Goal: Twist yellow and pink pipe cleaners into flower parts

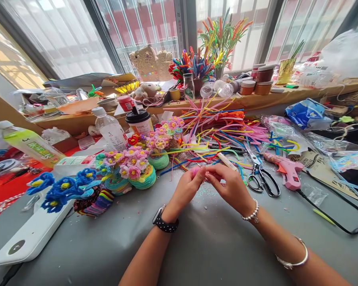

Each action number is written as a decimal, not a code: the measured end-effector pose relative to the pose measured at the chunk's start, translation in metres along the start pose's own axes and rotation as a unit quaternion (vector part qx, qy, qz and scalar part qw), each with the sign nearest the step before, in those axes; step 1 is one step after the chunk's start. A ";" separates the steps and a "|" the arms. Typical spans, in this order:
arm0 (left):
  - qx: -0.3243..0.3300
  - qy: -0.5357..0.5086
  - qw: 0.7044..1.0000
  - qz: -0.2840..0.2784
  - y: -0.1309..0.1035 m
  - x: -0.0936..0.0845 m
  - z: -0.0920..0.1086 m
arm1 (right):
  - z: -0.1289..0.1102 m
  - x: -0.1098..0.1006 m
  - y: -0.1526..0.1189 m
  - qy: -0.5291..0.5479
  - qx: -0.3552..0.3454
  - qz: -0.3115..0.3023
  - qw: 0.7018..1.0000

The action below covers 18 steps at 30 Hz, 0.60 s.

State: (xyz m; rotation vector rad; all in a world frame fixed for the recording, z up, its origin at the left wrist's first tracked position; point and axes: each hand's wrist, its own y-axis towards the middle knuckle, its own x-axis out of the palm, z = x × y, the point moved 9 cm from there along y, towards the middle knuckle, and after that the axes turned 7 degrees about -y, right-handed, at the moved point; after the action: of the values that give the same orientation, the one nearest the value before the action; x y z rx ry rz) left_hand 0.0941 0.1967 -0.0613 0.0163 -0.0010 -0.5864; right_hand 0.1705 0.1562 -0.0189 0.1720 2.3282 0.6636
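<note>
My left hand is closed on a small fuzzy pink pipe cleaner piece, partly hidden by the thumb. Fingertips of my right hand pinch together right beside it, meeting the left fingertips; whether they grip the same piece is hard to see. Beyond both hands spreads a heap of loose pipe cleaners. Black-handled scissors lie to the right, and next to them a pink glue gun. On the left stand finished pipe cleaner flowers: pink ones in a round pot and blue ones in a striped pot.
A white power bank lies at the left with a cable. Bottles and a lidded cup stand behind the flowers. Jars line the window ledge. The glue gun's black cord loops across the right side.
</note>
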 end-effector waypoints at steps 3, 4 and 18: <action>-0.028 -0.024 0.999 0.012 0.000 -0.001 -0.004 | -0.005 -0.003 -0.001 -0.059 -0.028 0.028 0.997; -0.037 -0.030 0.999 0.015 -0.001 -0.001 -0.006 | -0.006 -0.004 -0.002 -0.082 -0.037 0.036 0.995; 0.126 0.269 0.949 0.108 -0.007 0.000 0.017 | -0.010 -0.012 -0.009 -0.231 -0.040 0.121 0.965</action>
State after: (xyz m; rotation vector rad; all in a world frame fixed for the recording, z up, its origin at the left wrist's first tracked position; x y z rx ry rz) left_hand 0.0902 0.1909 -0.0444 0.4210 0.4495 -0.3448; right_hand 0.1732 0.1415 -0.0104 0.5238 1.8432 0.7441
